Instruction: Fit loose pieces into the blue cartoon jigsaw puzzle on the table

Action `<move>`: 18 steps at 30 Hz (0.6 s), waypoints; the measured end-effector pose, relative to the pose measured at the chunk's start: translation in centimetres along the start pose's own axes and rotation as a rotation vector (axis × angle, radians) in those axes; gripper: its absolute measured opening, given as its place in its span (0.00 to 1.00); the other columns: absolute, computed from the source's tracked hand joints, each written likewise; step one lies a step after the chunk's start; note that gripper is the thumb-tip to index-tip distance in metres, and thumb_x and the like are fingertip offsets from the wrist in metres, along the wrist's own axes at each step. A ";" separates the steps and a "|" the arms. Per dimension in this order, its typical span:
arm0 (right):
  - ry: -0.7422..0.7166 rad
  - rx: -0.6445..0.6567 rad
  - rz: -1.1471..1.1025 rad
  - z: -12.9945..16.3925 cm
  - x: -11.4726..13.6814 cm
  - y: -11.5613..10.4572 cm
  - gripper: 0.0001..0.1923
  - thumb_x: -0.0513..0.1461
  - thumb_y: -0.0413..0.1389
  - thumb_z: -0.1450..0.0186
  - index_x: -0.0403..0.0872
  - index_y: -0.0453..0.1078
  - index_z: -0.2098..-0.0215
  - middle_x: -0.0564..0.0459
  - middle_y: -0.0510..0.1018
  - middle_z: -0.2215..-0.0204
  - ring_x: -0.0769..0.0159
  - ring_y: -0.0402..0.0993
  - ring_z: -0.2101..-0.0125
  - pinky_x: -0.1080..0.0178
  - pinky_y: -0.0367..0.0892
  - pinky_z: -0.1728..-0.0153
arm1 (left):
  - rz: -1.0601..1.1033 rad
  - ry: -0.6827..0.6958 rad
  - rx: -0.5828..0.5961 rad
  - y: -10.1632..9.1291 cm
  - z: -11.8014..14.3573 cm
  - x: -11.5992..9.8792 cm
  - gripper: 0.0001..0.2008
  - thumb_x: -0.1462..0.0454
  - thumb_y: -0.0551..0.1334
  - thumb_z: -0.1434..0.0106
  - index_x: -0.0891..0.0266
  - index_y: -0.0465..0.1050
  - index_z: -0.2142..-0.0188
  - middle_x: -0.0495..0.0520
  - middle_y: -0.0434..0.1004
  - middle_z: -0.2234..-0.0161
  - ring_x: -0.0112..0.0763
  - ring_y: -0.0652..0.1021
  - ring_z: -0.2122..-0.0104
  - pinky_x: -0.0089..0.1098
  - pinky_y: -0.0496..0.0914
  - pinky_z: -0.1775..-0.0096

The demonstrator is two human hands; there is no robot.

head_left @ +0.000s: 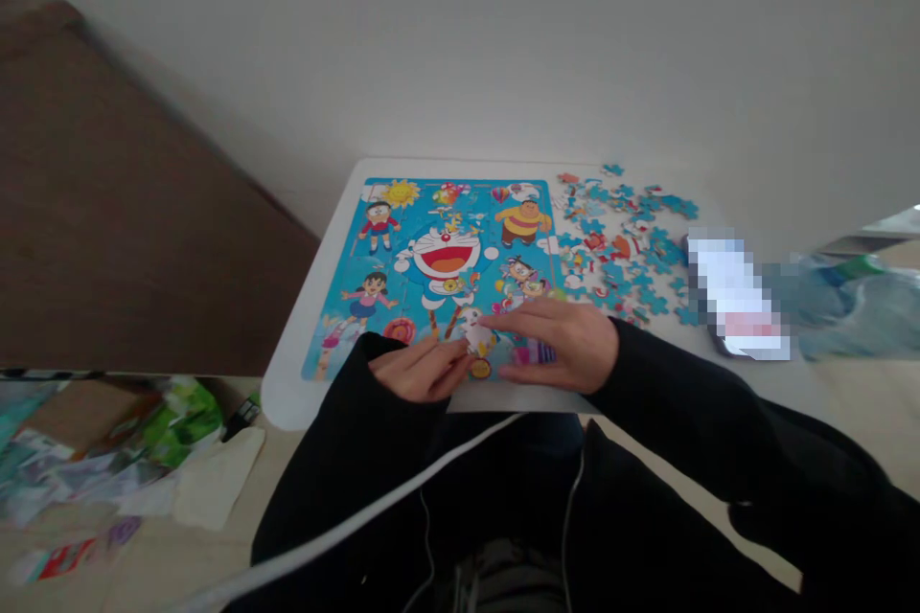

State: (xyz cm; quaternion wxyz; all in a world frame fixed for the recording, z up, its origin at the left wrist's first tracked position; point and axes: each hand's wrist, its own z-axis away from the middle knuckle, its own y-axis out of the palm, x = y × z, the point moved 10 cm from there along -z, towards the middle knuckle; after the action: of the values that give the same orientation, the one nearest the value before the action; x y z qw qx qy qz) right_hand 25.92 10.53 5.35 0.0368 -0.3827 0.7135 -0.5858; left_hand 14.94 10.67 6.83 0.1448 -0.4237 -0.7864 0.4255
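Observation:
A cartoon jigsaw puzzle (pixel 345 287) lies on the white table, its blue picture showing a laughing blue-and-white cat with several figures around it. Over its lower middle, my left hand (pixel 424 370) is closed, the fingertips pinching a small whitish puzzle piece (pixel 475 333). My right hand (pixel 564 343) reaches in from the other side, thumb and fingers apart. Its forefinger comes up to the piece's upper edge; whether it touches is hard to tell. The lower right of the picture is partly hidden beneath that hand.
Loose puzzle pieces (pixel 651 254) are heaped to the right of the puzzle on the white table (pixel 287 402). A phone (pixel 740 297) lies by the table's right edge, near clear plastic (pixel 862 306). A white cable (pixel 402 484) crosses my lap. Bags and litter (pixel 179 431) cover the floor at left.

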 end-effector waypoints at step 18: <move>0.576 -0.329 0.708 12.6 -8.6 -8.5 0.14 0.42 0.48 0.33 0.51 0.75 0.60 0.52 0.78 0.71 0.67 0.71 0.72 0.65 0.61 0.78 | -0.046 -0.091 -0.057 3.1 -0.1 1.9 0.10 0.59 0.64 0.45 0.59 0.74 0.64 0.54 0.78 0.64 0.37 0.78 0.67 0.36 0.72 0.62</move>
State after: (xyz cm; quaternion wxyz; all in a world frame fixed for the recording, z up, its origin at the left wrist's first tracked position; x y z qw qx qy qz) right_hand 42.58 5.21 5.36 -0.0261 0.0607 0.8641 -0.4989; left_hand 15.53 13.12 4.20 0.1067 -0.3894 -0.8135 0.4184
